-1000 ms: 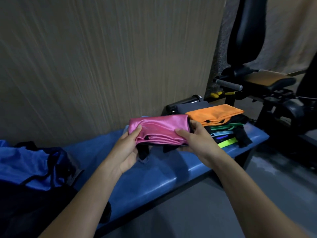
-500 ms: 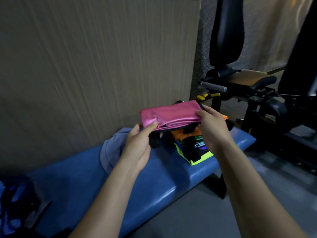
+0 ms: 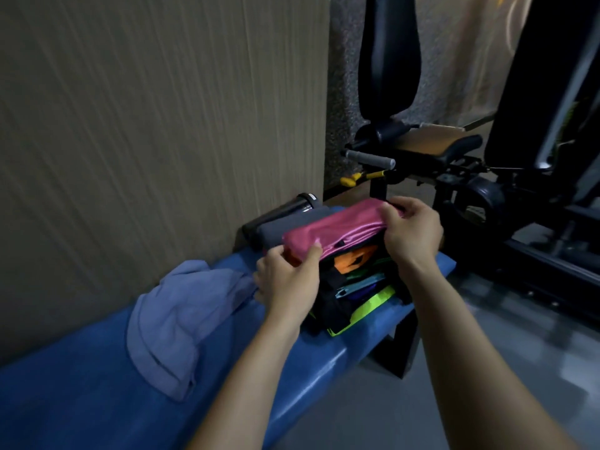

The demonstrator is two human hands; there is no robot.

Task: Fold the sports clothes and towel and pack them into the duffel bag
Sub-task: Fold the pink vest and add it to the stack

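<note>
Since a second ago we have carried the folded pink garment (image 3: 337, 232) away from mid-bench and onto the stack of folded clothes (image 3: 360, 287) at the blue bench's (image 3: 292, 378) far end. Our left hand (image 3: 289, 280) pinches its near end; our right hand (image 3: 412, 232) clasps its far end, so neither grip has released. The unfolded blue towel (image 3: 181, 319) lies beside the stack, toward the camera. The duffel bag is now out of view. We judge folding nearly finished, towel and packing remaining.
</note>
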